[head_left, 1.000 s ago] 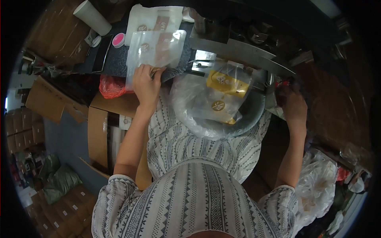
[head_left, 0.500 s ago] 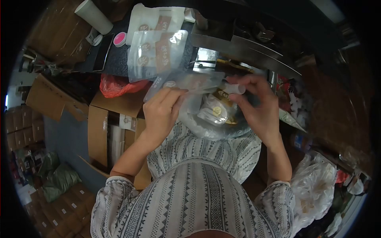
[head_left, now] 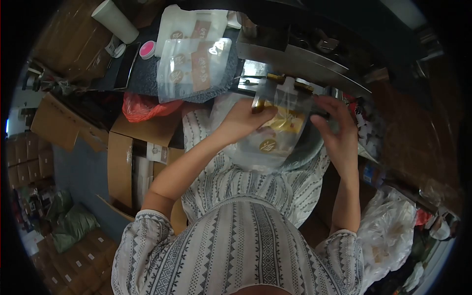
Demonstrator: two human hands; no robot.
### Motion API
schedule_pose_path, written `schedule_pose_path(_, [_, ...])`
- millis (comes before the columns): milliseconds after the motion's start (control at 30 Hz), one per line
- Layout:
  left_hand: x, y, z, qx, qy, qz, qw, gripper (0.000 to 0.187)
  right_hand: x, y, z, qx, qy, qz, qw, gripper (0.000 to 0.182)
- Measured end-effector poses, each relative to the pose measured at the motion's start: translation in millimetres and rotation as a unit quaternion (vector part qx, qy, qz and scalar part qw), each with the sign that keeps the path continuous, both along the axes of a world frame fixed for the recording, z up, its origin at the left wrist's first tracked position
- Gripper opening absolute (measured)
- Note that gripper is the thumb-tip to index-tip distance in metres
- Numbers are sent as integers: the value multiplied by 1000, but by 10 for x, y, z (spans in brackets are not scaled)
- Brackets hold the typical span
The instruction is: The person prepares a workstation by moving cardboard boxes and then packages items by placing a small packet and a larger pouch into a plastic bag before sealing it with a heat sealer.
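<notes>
A clear plastic pouch (head_left: 275, 135) with a round gold logo hangs over my lap. My left hand (head_left: 248, 120) pinches its upper left part, fingers closed. At the pouch's upper right edge is my right hand (head_left: 337, 123), thumb and forefinger curved with a gap between them. Whether those fingertips touch the film is hard to tell. A white spout (head_left: 289, 84) stands at the pouch's top. Yellow-gold packaging (head_left: 290, 120) shows through or behind the film. Under the pouch a clear plastic bag (head_left: 307, 150) lies across my lap.
Printed clear pouches (head_left: 194, 69) lie on the dark table beside a pink-topped jar (head_left: 147, 49), a phone (head_left: 128, 65) and a white cup (head_left: 115, 22). An open cardboard box (head_left: 121, 169) and red bag (head_left: 147, 107) are at left; crumpled plastic (head_left: 388, 231) at lower right.
My left hand has moved right, and the pouch has swung from lying sideways to hanging with its spout up. My right hand has shifted slightly right, away from the spout.
</notes>
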State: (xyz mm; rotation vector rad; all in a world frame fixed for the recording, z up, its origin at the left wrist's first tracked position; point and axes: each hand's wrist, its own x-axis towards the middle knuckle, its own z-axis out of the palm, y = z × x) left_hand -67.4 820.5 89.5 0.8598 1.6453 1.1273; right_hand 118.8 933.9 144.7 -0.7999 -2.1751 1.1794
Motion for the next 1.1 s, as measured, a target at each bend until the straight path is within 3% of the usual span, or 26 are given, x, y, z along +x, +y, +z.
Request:
schedule_pose_path(67, [-57, 152, 38, -18, -122, 40, 992, 22, 165, 35, 53, 3, -49, -7, 999, 34])
schedule_pose_path(133, [-42, 215, 80, -16, -151, 49, 987, 26, 291, 72, 91, 119, -145, -40, 981, 27])
schedule_pose_path(167, [-45, 234, 88, -13, -177, 57, 982, 31, 335, 144, 69, 119, -145, -40, 981, 27])
schedule_pose_path(233, [-47, 207, -11, -17, -186, 54, 981, 33, 436, 323, -44, 294, -296, -214, 883, 19])
schedule_pose_path(300, [-104, 167, -30, -18, -193, 47, 980, 36, 603, 606, -360, 283, -332, -210, 875, 18])
schedule_pose_path(333, [-232, 98, -6, 73, 10, 113, 991, 36, 593, 686, -404, 276, -365, -205, 865, 17])
schedule_pose_path(367, [-369, -1, 11, 156, 212, 174, 949, 36, 588, 716, -400, 277, -363, -204, 866, 17])
schedule_pose_path(400, [-544, -144, -57, 154, 211, 174, 950, 36, 553, 675, -322, 237, -365, -187, 880, 18])
schedule_pose_path(433, [-757, -295, -185, 120, 534, 149, 823, 35, 523, 629, -251, 197, -367, -171, 893, 19])
schedule_pose_path(467, [-882, -383, -251, 74, 792, 107, 596, 36, 513, 577, -199, 196, -367, -171, 893, 19])
schedule_pose_path(500, [-880, -449, -225, 74, 793, 109, 595, 36, 496, 529, -143, 190, -335, -162, 909, 19])
schedule_pose_path(567, [-770, -649, -135, 92, 678, 78, 725, 30, 418, 427, -24, 179, -301, -155, 924, 18])
schedule_pose_path(600, [-715, -720, -91, 90, 676, 76, 727, 30, 383, 361, 50, 70, -192, -118, 972, 18])
schedule_pose_path(633, [-661, -777, -23, 69, 619, 114, 774, 27, 323, 291, 92, -40, -77, -78, 993, 19])
schedule_pose_path(667, [-611, -824, 58, 49, 558, 152, 815, 26, 200, 188, 85, -40, -78, -76, 993, 19])
schedule_pose_path(733, [-390, -824, 246, 57, 537, 154, 827, 22, -96, -29, 61, -70, 96, 52, 992, 20])
schedule_pose_path(767, [-295, -798, 319, 66, 516, 154, 840, 19, -199, -76, 85, -69, 98, 51, 991, 20])
schedule_pose_path(833, [-204, -774, 403, 99, 509, 135, 844, 16, -339, -117, 141, 116, 23, 97, 988, 18])
schedule_pose_path(900, [-126, -752, 417, 134, 500, 115, 848, 14, -355, -120, 138, 137, 8, 147, 980, 18])
schedule_pose_path(967, [-31, -716, 385, 140, 397, 15, 907, 11, -342, -138, 126, 156, -10, 195, 968, 19])
schedule_pose_path(1033, [-2, -614, 247, 127, 338, -28, 932, 10, -321, -168, 107, -161, -5, 153, 975, 25])
schedule_pose_path(1100, [21, -441, 242, 115, 277, -72, 951, 11, -280, -146, 85, -135, -1, 91, 987, 29])
